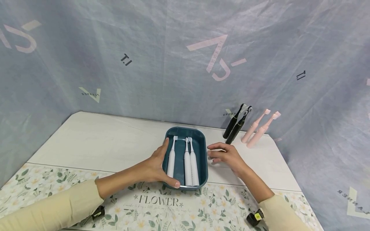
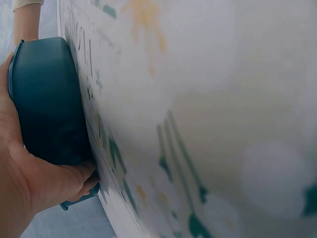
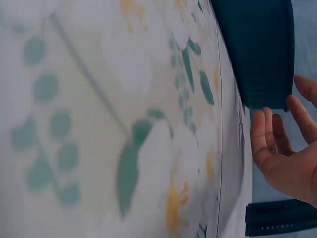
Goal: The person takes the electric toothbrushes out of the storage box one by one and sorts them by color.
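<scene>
In the head view a dark teal rectangular tray (image 1: 182,157) sits on the table, with three white electric toothbrushes lying in it. One toothbrush (image 1: 171,162) is along the left side; the other two (image 1: 188,168) lie together right of the middle, all heads pointing away. My left hand (image 1: 153,168) grips the tray's left side, its thumb at the front rim and fingers along the wall. The left wrist view shows that hand (image 2: 39,173) wrapped about the tray's corner. Beside the tray's right wall is my right hand (image 1: 228,157), fingers loosely bent and holding nothing.
Two black electric toothbrushes (image 1: 234,128) and two pink ones (image 1: 257,133) stand at the back right, close to the grey-blue curtain (image 1: 162,80). A floral cloth printed FLOWER (image 1: 159,200) covers the front of the white table (image 1: 95,141).
</scene>
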`<state>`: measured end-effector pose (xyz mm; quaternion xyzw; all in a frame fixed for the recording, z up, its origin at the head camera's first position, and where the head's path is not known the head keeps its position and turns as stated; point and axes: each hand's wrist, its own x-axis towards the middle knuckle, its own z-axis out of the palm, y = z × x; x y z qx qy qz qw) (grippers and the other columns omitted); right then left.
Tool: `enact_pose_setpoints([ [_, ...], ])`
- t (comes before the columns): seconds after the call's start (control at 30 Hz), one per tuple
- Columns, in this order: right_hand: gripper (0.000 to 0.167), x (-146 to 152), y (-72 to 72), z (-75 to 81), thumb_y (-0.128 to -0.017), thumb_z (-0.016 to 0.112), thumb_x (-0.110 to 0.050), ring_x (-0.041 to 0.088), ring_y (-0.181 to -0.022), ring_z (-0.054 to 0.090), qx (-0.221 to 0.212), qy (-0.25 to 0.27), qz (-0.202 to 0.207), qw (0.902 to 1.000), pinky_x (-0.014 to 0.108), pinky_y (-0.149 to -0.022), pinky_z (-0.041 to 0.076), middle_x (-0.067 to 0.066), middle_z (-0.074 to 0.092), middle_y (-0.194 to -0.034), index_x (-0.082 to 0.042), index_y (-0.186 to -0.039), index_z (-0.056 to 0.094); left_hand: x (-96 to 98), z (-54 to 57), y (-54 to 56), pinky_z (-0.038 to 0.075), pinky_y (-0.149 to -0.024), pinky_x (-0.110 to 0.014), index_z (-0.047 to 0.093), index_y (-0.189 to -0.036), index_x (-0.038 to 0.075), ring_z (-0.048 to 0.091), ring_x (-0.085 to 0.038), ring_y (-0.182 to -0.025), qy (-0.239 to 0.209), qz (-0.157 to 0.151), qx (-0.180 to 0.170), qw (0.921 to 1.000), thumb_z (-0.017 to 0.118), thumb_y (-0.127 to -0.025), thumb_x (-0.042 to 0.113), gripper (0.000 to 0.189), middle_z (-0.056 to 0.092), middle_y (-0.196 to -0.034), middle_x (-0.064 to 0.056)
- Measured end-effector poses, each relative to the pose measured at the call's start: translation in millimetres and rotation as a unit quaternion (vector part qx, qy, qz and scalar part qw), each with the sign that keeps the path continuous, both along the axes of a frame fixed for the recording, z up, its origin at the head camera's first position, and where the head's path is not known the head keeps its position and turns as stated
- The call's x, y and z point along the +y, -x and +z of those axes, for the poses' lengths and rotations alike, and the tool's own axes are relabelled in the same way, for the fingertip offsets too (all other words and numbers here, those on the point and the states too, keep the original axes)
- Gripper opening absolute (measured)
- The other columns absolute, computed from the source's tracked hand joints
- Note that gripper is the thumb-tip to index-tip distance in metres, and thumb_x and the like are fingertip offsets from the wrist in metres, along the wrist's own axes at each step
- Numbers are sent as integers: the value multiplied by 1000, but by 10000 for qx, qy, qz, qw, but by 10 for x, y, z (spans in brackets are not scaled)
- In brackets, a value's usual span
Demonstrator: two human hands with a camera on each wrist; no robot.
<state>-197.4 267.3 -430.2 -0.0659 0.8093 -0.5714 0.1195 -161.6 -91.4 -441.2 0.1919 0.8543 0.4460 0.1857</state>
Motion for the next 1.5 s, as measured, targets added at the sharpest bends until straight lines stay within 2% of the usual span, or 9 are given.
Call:
enact_pose_setpoints([
  [0.17, 45, -88, 5, -11, -106, 81, -23, 19, -112, 81, -48, 241, -87, 9997, 43, -98, 68, 19, 70, -146, -2, -144, 71, -2, -5, -2, 28, -131, -81, -22, -180, 25, 3, -52, -176, 21, -22, 37, 10000, 107, -68, 61, 175, -7, -190, -24],
  [0.33, 60, -184, 0, 2, -105, 81, -23, 33, -140, 70, -27, 288, -16, 9996, 49, -108, 65, 20, 53, -167, -14, -160, 60, 2, -5, -5, 27, -131, -81, -23, -180, 26, 2, -51, -177, -9, -53, 40, 10000, 107, -66, 64, 176, -9, -190, -23],
  [0.43, 71, -258, -27, 15, -105, 81, -26, 46, -160, 51, 119, -29, 215, 9997, 60, -121, 55, 17, 41, -178, -26, -169, 52, 10, 3, -3, 26, -132, -79, -22, -180, 27, 2, -50, -177, -23, -40, -6, 10000, 107, -66, 65, 177, -8, -190, -22],
  [0.53, 78, -343, -62, 15, -105, 80, -26, 54, -169, 33, 286, -336, 462, 9980, 70, -128, 43, 15, 26, -187, -29, -174, 44, 15, 13, 2, 27, -131, -80, -23, -180, 27, 3, -51, -176, 4, -41, -21, 10000, 107, -66, 66, 177, -8, -190, -23],
  [0.63, 83, -428, -95, 3, -103, 79, -24, 54, -173, 21, 363, -515, 566, 9964, 74, -134, 30, 13, 17, -191, -26, -177, 41, 20, 20, 8, 27, -131, -80, -24, -179, 29, 4, -52, -176, 62, -33, -33, 10000, 106, -67, 67, 176, -8, -190, -23],
  [0.73, 85, -504, -116, -8, -101, 80, -26, 50, -176, 15, 407, -722, 540, 9951, 74, -138, 21, 14, 18, -190, -24, -176, 41, 26, 21, 9, 28, -131, -80, -25, -179, 29, 4, -52, -176, 85, -43, -18, 10000, 106, -67, 67, 176, -8, -190, -23],
  [1.0, 79, -606, -117, -2, -100, 82, -35, 53, -170, 32, 624, -1706, 431, 9824, 75, -129, 38, 24, 25, -185, -12, -169, 52, 26, 28, 6, 28, -131, -80, -23, -180, 26, 5, -53, -176, 96, -45, -5, 9999, 106, -68, 66, 175, -7, -190, -24],
  [1.17, 77, -669, -105, 45, -97, 85, -37, 56, -167, 33, 634, -2031, 518, 9757, 77, -126, 40, 30, 22, -185, -7, -163, 59, 11, 27, 6, 28, -131, -81, -24, -180, 27, 4, -53, -176, 119, -37, -41, 9999, 106, -68, 66, 176, -8, -190, -24],
  [1.5, 76, -780, -77, 92, -89, 92, -31, 54, -162, 44, 589, -2816, 472, 9566, 66, -121, 52, 33, 24, -182, 1, -152, 67, 0, 20, -4, 28, -131, -80, -24, -180, 26, 3, -52, -176, 36, -46, -73, 10000, 106, -67, 66, 176, -8, -190, -24],
])
